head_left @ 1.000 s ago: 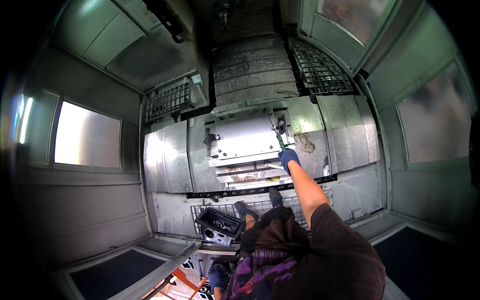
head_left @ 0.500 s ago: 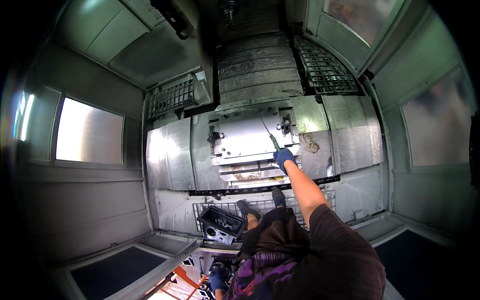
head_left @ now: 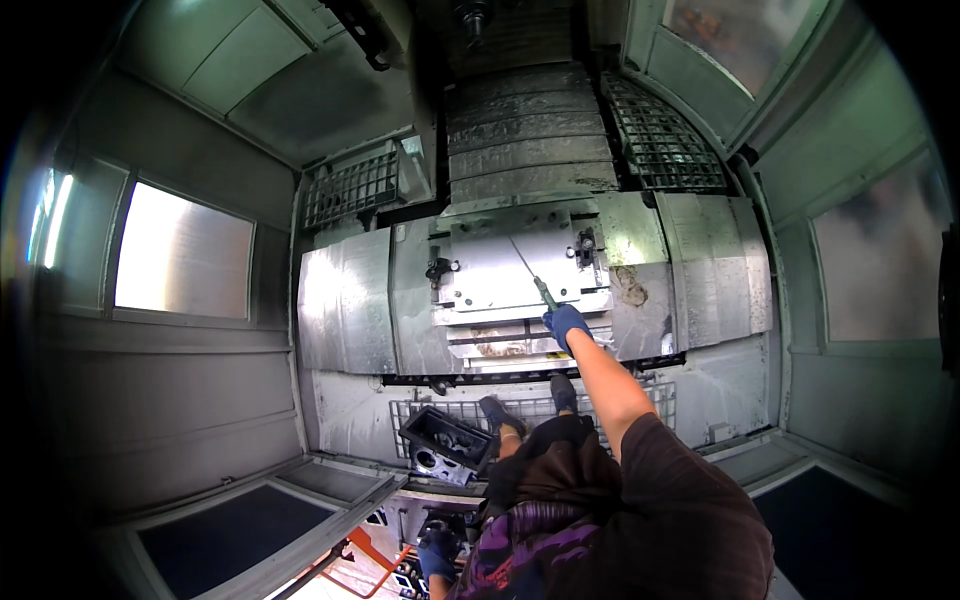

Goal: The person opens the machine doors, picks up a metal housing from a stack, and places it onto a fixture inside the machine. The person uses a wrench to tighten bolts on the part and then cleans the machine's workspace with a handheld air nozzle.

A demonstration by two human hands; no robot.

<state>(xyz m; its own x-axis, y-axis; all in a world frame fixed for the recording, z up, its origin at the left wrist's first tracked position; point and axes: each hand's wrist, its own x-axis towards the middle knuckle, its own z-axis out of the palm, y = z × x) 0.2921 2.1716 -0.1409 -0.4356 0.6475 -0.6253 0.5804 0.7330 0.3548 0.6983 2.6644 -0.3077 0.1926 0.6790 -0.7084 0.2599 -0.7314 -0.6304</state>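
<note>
My right hand (head_left: 567,325), in a blue glove, is closed round the green handle of a tool with a long thin rod (head_left: 524,265). The rod slants away to the left over a bright, flat metal plate (head_left: 490,265) on the machine bed; whether its tip touches the plate I cannot tell. Small dark clamps, one at the left (head_left: 437,271) and one at the right (head_left: 586,247), stand by the plate's sides. Low in the view, my left hand (head_left: 437,562), also gloved in blue, is beside a dark object (head_left: 441,525). Its fingers do not show clearly.
My feet stand on a metal grating (head_left: 640,402). Left of them lies a black open box (head_left: 448,440) against a silvery part with round holes (head_left: 440,466). Machine walls enclose both sides, a dark spindle (head_left: 474,22) hangs at the back, and grid baskets (head_left: 350,190) flank the bed.
The rod's tip has swung left across the plate, with my right hand still round the handle. The whole view has shifted slightly. My left hand stays beside the dark object.
</note>
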